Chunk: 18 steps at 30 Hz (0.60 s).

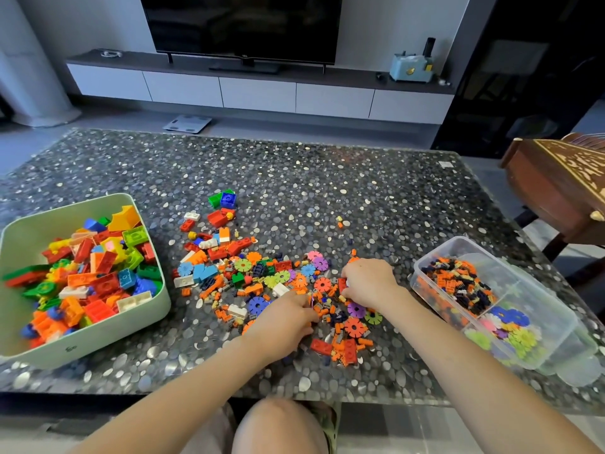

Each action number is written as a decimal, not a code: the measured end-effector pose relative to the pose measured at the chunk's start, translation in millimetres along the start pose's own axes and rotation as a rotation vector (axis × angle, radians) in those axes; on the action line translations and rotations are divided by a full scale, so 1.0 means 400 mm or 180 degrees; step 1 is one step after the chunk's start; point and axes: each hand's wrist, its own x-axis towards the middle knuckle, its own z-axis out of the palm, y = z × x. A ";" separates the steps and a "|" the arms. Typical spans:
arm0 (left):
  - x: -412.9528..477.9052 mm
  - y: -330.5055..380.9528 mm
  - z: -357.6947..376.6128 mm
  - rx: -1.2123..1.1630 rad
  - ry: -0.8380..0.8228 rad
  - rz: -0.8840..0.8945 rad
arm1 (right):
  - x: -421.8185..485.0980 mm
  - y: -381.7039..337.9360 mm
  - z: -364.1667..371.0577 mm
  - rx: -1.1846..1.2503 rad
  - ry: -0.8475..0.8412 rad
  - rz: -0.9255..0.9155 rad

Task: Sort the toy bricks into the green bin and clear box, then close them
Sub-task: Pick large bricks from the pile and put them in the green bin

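Head-view checker: Your left hand (pixel 284 319) lay knuckles-up on the near edge of the loose toy bricks (pixel 248 270), which were spread over the middle of the pebble-patterned table (pixel 294 178). Its fingers were curled down into the pieces.

Second checker: Curled, yes, but your own knuckles hid the fingertips, so I could not tell whether you had hold of anything. A blue gear disc (pixel 257 304) sat just beside that hand.

Head-view checker: Your right hand (pixel 368 281) was further back and to the right, also palm-down on the pile, with its fingers bent toward a small red brick (pixel 342 285).

Second checker: Whether you were touching that brick or pinching it, I could not tell. A purple disc (pixel 356 309) lay just on the near side of that hand.

Head-view checker: At your left stood the green bin (pixel 98 342), open at the top and well filled with the larger bricks.

Second checker: At your right stood the clear box (pixel 553 306), open too. Its far compartment held small orange and black pieces, and its near one held flower-shaped discs. Neither of your hands touched either container.
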 end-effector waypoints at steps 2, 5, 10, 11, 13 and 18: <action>-0.001 -0.007 0.004 0.0010 0.0054 0.0004 | -0.008 -0.010 0.009 -0.0007 0.0236 -0.0073; -0.001 -0.010 0.008 -0.0152 0.0353 -0.0097 | -0.014 -0.007 0.014 0.0560 0.0482 0.0154; 0.005 -0.001 -0.045 -0.1748 0.0799 -0.0986 | -0.014 0.011 0.018 0.1575 0.0346 0.0683; 0.006 -0.001 -0.054 -0.2231 0.0806 -0.1161 | -0.013 0.013 0.022 0.1971 0.0284 0.0776; 0.008 0.000 -0.065 -0.3106 0.0878 -0.1402 | -0.007 0.018 0.030 0.2840 0.0246 0.0905; 0.003 0.007 -0.069 -0.4009 0.0552 -0.1472 | -0.013 0.033 -0.005 0.4436 0.0003 0.1219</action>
